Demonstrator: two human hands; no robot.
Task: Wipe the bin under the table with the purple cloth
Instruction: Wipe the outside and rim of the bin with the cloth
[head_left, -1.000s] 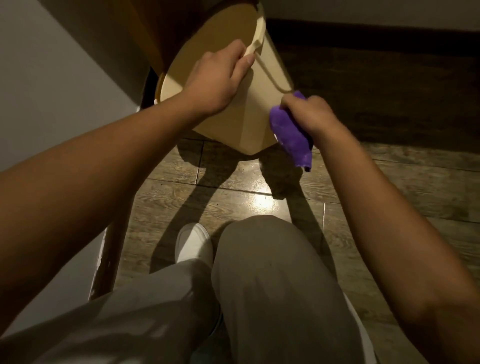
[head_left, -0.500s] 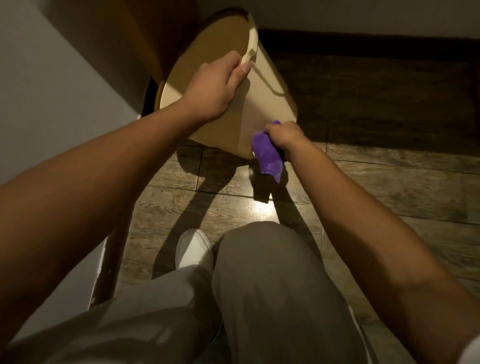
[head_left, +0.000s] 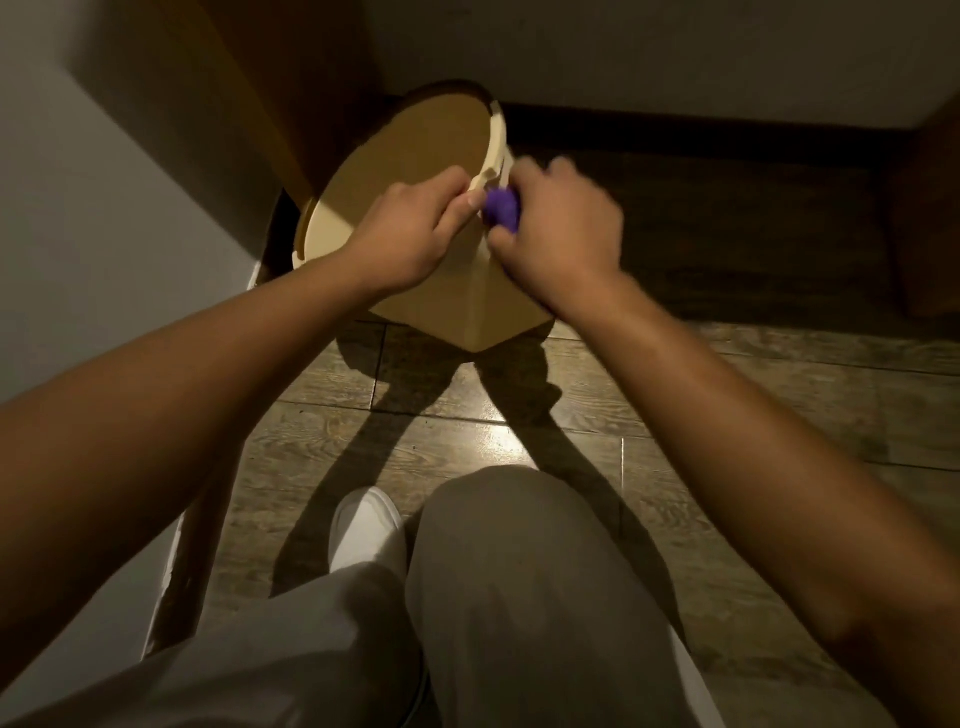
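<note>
Knee (head_left: 524, 561), white shoe (head_left: 368, 527) before tilted bin (head_left: 415, 156)

Left hand (head_left: 410, 234): fingers curled, gripping the bin rim (head_left: 491, 179). Right hand (head_left: 558, 223): blurred, curled around the bunched purple cloth (head_left: 501, 207). Both forearms extended forward, converging.
</note>
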